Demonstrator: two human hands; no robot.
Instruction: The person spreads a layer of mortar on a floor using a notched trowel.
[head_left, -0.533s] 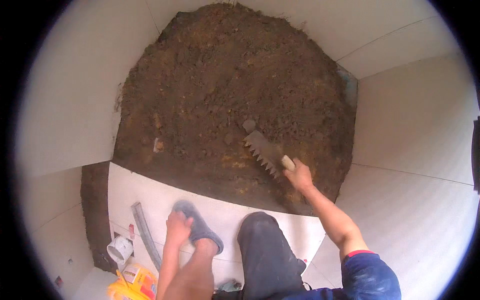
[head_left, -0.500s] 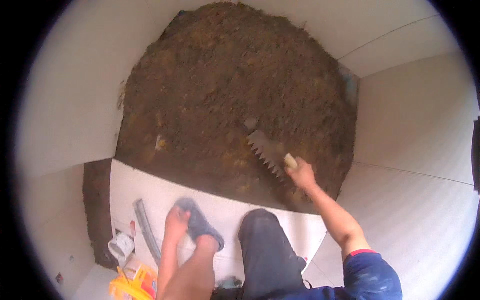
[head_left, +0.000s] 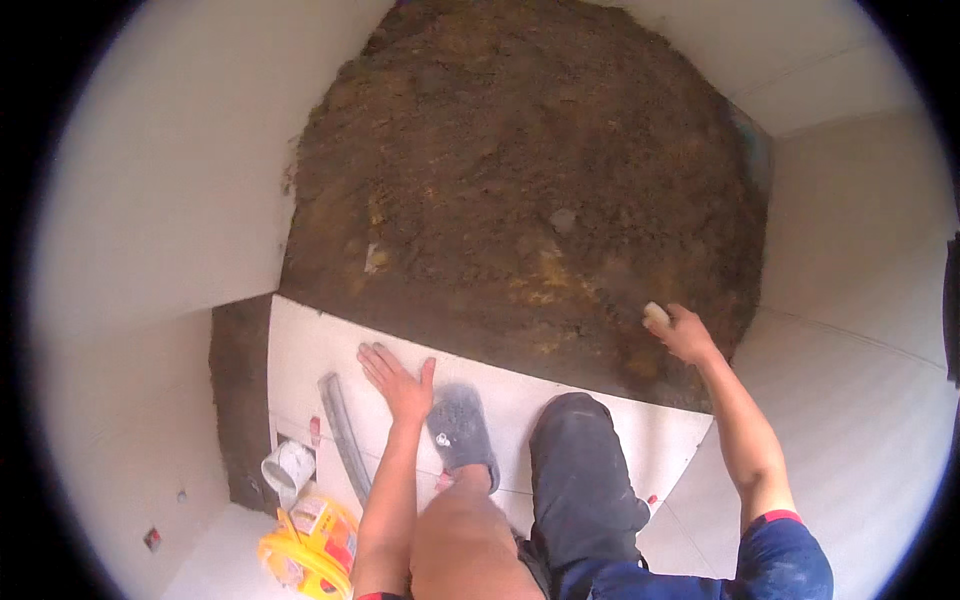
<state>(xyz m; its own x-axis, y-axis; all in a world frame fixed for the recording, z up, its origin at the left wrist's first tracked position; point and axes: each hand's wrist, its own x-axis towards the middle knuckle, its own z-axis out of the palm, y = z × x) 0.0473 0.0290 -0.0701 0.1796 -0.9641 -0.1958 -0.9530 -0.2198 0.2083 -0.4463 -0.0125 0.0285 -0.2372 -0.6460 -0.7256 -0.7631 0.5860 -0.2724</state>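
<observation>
My right hand (head_left: 688, 337) is closed around the pale handle (head_left: 656, 315) of a notched trowel, over the near right part of a rough brown mortar bed (head_left: 500, 180). The trowel's blade hardly stands out against the mortar. My left hand (head_left: 397, 382) lies flat with its fingers stretched out on a white floor tile (head_left: 310, 338), close to the mortar's near edge. A grey clog (head_left: 460, 425) on my foot rests on the tile just right of that hand. My other leg kneels on the tile, its dark-trousered knee (head_left: 575, 440) near the mortar.
Left of my left arm lies a grey curved strip (head_left: 343, 440). Beyond it a white pipe end (head_left: 288, 465) stands at a tile cutout, above a yellow plastic tub (head_left: 310, 548). Pale walls (head_left: 200, 180) enclose the mortar bed. A small pale scrap (head_left: 375, 258) sits in the mortar.
My left hand has moved from the clog onto the tile and spread out. My right hand has shifted right with the trowel, whose toothed blade showed plainly before. The view has shifted too.
</observation>
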